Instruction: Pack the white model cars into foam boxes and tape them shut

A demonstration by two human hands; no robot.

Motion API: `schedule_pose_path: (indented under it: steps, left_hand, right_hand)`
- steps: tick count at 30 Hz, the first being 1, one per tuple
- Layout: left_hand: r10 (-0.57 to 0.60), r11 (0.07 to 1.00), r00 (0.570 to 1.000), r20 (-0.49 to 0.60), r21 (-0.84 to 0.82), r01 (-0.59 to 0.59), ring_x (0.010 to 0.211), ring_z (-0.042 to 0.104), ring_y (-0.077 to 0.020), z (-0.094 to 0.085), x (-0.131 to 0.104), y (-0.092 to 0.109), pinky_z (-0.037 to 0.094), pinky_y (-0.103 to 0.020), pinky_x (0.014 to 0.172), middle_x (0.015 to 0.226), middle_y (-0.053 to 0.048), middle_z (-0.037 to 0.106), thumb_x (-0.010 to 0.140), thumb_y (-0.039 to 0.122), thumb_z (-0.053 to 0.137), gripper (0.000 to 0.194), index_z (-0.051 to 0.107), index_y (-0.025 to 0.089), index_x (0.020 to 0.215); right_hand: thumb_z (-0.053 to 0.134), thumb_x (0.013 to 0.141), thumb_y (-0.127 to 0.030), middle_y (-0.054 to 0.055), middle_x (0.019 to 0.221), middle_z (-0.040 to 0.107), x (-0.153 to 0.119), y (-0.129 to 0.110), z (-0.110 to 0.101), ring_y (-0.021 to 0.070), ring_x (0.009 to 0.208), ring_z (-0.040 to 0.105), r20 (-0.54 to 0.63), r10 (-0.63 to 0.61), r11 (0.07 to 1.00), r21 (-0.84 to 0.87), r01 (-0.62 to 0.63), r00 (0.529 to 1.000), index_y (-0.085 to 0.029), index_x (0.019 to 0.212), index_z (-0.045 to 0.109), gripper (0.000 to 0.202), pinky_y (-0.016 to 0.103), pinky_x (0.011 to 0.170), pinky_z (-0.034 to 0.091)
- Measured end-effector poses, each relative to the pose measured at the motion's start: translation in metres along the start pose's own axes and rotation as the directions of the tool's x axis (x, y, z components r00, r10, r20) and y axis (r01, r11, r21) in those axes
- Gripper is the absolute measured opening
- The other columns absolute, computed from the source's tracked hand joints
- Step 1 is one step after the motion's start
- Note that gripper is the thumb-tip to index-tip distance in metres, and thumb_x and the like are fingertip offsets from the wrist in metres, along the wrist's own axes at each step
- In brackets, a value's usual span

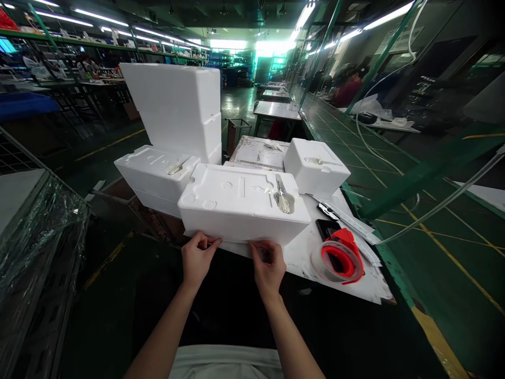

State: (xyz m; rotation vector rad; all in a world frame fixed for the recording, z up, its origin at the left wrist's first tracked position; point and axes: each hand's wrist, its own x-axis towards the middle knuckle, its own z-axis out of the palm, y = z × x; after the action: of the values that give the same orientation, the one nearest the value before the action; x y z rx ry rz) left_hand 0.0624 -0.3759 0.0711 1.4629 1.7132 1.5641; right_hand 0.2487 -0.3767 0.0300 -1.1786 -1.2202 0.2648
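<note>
Right in front of me a white foam box (240, 202) lies lengthwise on the table, its lid moulded with shallow recesses. A small item in clear plastic wrap (283, 200) sits in the recess at the lid's right end. My left hand (197, 258) is at the lower front edge of the box, left of centre, with thumb and forefinger pinched together. Along the same edge, farther right, my right hand (270, 263) also pinches with its fingertips. What lies between the fingertips of either hand is too thin to make out.
On the right lie a red tape dispenser (342, 258) with clear tape, a black object (327, 229) and white strips (355, 223). Other foam boxes stand at the left (155, 176), back right (315, 166) and in a tall stack (177, 105). A green post (414, 184) rises at right.
</note>
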Motion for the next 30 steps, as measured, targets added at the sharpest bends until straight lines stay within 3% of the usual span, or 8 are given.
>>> schedule_pose_path:
  steps: [11, 16, 19, 22, 24, 25, 27, 30]
  left_hand:
    - [0.08, 0.994, 0.997, -0.008, 0.082, -0.079, 0.062, 0.059, -0.0153, 0.002, -0.001, -0.002, 0.044, -0.026, 0.061, 0.063, 0.003, 0.065, 0.082, 0.036, 0.078, 0.05, 0.034, 0.025, 0.06]
    - [0.131, 0.981, 0.99, -0.061, 0.154, -0.12, 0.058, 0.046, -0.013, -0.011, 0.004, -0.008, 0.036, -0.027, 0.061, 0.059, 0.006, 0.046, 0.081, 0.04, 0.08, 0.053, 0.035, 0.024, 0.059]
    - [0.131, 0.98, 0.989, -0.072, 0.16, -0.118, 0.056, 0.041, -0.0123, -0.02, 0.004, -0.011, 0.033, -0.027, 0.059, 0.058, 0.006, 0.04, 0.083, 0.041, 0.078, 0.051, 0.037, 0.023, 0.058]
    - [0.131, 0.986, 0.991, -0.015, 0.104, -0.129, 0.057, 0.048, -0.0132, -0.014, -0.006, -0.009, 0.039, -0.026, 0.061, 0.06, 0.005, 0.052, 0.088, 0.036, 0.073, 0.035, 0.051, 0.023, 0.063]
    - [0.146, 0.989, 0.985, 0.09, 0.027, -0.149, 0.068, 0.063, -0.0165, -0.003, -0.014, -0.003, 0.049, -0.027, 0.068, 0.073, 0.0, 0.068, 0.09, 0.033, 0.069, 0.017, 0.066, 0.023, 0.076]
    - [0.156, 0.988, 0.976, 0.15, -0.018, -0.155, 0.077, 0.069, -0.0187, 0.003, -0.016, 0.001, 0.053, -0.028, 0.074, 0.083, -0.002, 0.075, 0.091, 0.033, 0.067, 0.011, 0.072, 0.023, 0.086]
    - [0.165, 0.985, 0.956, 0.243, -0.096, -0.145, 0.095, 0.074, -0.0225, 0.009, -0.017, 0.007, 0.056, -0.032, 0.088, 0.101, -0.005, 0.08, 0.091, 0.032, 0.065, 0.017, 0.076, 0.024, 0.101]
    - [0.114, 0.984, 0.956, 0.27, -0.166, -0.071, 0.098, 0.076, -0.0248, -0.001, -0.006, 0.01, 0.057, -0.035, 0.092, 0.103, -0.007, 0.082, 0.09, 0.034, 0.066, 0.02, 0.078, 0.024, 0.102]
  right_hand:
    - [0.075, 0.092, -0.032, 0.004, 0.089, 0.071, 0.001, -0.001, 0.002, 0.0203, 0.081, 0.067, 0.001, -0.043, 0.998, -0.041, 0.043, 0.999, -0.021, 0.102, 0.065, 0.018, 0.035, 0.074, 0.055]
    - [0.079, 0.087, -0.035, -0.004, 0.073, 0.05, 0.007, -0.004, -0.003, 0.0143, 0.064, 0.049, -0.08, -0.059, 0.994, -0.1, 0.051, 0.995, -0.023, 0.08, 0.053, 0.03, 0.03, 0.061, 0.045]
    - [0.071, 0.094, -0.031, -0.004, 0.072, 0.044, 0.006, -0.01, -0.008, 0.0136, 0.062, 0.046, -0.073, -0.074, 0.995, -0.076, 0.068, 0.995, -0.024, 0.076, 0.047, 0.031, 0.029, 0.06, 0.042]
    - [0.063, 0.098, -0.026, -0.001, 0.076, 0.053, 0.0, -0.022, -0.006, 0.0151, 0.066, 0.053, 0.036, -0.101, 0.994, -0.028, 0.102, 0.994, -0.024, 0.082, 0.053, 0.019, 0.03, 0.063, 0.047]
    - [0.06, 0.099, -0.023, 0.002, 0.084, 0.063, -0.002, -0.032, -0.001, 0.0168, 0.074, 0.062, 0.199, -0.111, 0.994, 0.029, 0.107, 0.974, -0.023, 0.093, 0.062, 0.006, 0.03, 0.068, 0.054]
    - [0.058, 0.099, -0.023, 0.004, 0.091, 0.068, -0.001, -0.036, 0.001, 0.0181, 0.08, 0.067, 0.298, -0.105, 0.994, 0.068, 0.088, 0.949, -0.023, 0.102, 0.065, 0.008, 0.031, 0.072, 0.057]
    - [0.053, 0.101, -0.024, 0.008, 0.106, 0.073, 0.005, -0.04, 0.004, 0.0209, 0.095, 0.071, 0.47, -0.068, 0.99, 0.139, 0.003, 0.88, -0.024, 0.115, 0.067, 0.019, 0.034, 0.081, 0.06]
    - [0.056, 0.101, -0.03, 0.009, 0.113, 0.075, 0.021, -0.036, -0.006, 0.0235, 0.105, 0.072, 0.583, 0.035, 0.969, 0.179, -0.171, 0.812, -0.024, 0.119, 0.068, 0.023, 0.037, 0.087, 0.061]
